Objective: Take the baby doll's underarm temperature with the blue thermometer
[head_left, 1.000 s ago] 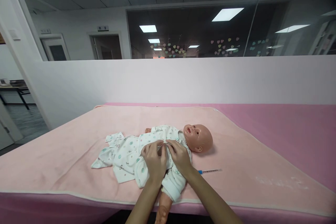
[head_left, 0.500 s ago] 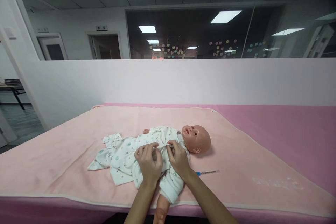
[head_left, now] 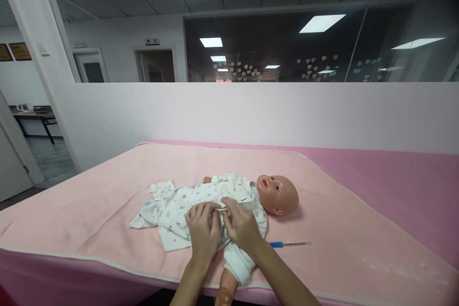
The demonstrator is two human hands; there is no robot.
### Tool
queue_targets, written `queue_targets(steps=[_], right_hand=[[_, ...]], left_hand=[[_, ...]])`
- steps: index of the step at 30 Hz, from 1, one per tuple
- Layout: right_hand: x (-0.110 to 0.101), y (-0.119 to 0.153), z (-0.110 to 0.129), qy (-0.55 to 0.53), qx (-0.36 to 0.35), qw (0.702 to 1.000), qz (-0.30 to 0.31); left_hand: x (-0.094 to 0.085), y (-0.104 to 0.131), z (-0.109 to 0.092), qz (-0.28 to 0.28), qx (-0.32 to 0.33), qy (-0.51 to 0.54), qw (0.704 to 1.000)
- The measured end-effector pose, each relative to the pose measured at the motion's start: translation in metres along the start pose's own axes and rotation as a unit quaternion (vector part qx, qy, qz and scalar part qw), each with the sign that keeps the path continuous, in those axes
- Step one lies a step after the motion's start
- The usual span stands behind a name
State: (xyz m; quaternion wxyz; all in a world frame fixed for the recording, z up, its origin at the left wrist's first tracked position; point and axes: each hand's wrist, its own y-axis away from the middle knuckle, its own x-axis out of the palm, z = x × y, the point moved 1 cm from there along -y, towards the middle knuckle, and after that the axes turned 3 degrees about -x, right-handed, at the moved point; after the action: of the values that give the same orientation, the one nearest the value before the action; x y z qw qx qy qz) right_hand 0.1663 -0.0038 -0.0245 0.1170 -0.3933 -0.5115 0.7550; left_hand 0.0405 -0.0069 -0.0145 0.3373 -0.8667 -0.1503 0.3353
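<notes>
- Presently: left hand (head_left: 202, 230) and right hand (head_left: 241, 224) both pinch the front of the printed garment (head_left: 186, 205) at mid-chest of the baby doll (head_left: 278, 194).
- Progress, judged: upper front looks closed; lower part lies loose, one bare leg (head_left: 225, 291) overhanging.
- Doll lies on peach blanket (head_left: 89, 220) over pink bed (head_left: 412, 177).
- Syringe (head_left: 289, 244) just beside.
- Room: white partition, dark glass, ceiling lights.

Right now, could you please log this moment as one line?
left hand: on white printed baby garment | right hand: pinching its front | plastic baby doll: supine on pink blanket
</notes>
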Motion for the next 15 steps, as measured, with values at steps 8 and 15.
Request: queue_targets(steps=[8, 15], right_hand=[[0.0011, -0.0018, -0.0009, 0.011, 0.020, 0.995, 0.092], [0.0018, -0.0011, 0.0000, 0.079, -0.001, 0.991, 0.112]], left_hand=[[0.0030, 0.0012, 0.0052, -0.027, -0.031, 0.060, 0.997], [0.0039, 0.0018, 0.0049, -0.015, -0.047, 0.072, 0.996]])
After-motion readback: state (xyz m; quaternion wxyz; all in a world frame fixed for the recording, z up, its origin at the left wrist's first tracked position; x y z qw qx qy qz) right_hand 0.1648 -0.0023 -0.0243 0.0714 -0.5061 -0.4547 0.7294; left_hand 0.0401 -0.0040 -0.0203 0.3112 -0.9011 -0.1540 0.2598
